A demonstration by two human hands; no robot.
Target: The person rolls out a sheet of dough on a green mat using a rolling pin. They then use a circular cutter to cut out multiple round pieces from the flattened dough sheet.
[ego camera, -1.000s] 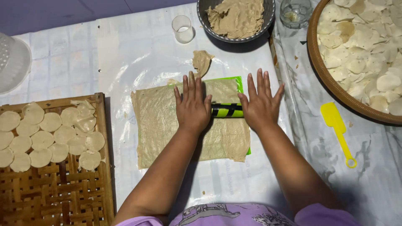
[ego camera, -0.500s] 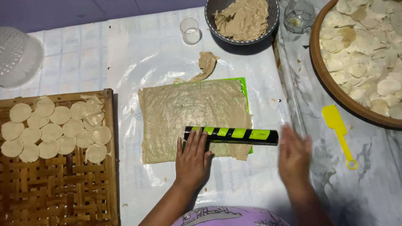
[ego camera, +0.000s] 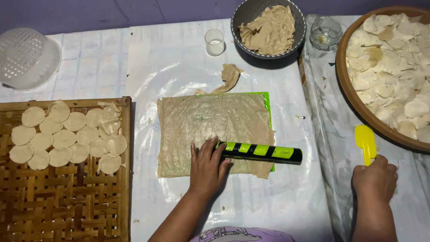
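A thin, tan sheet of dough [ego camera: 210,130] lies rolled flat into a rough rectangle at the middle of the plastic-covered tabletop [ego camera: 174,58], over a green mat [ego camera: 267,102] whose edge peeks out at its 2 o'clock corner; the sheet's surface looks grainy and its lower right edge is ragged. Across its lower half lies a black rolling pin with yellow-green bands [ego camera: 262,152], level from left to right. The left hand [ego camera: 207,168] rests flat on the pin's left end, fingers spread and pressing down, not wrapped around it. The right hand [ego camera: 375,179], at 4 o'clock from the dough, is curled closed on the handle of a yellow spatula [ego camera: 365,141], whose blade points up toward the wide woven tray of pale cut rounds [ego camera: 389,76] at 2 o'clock. A torn scrap of dough [ego camera: 229,77] lies just off the sheet's top edge. At 12 o'clock stand a grey bowl of dough [ego camera: 268,29] and a small clear cup [ego camera: 214,42], and a glass jar [ego camera: 325,32] sits to the bowl's right. At 9 o'clock a bamboo tray [ego camera: 67,201] carries rows of round dough discs [ego camera: 67,136]; a white perforated lid [ego camera: 27,58] sits at 10 o'clock.
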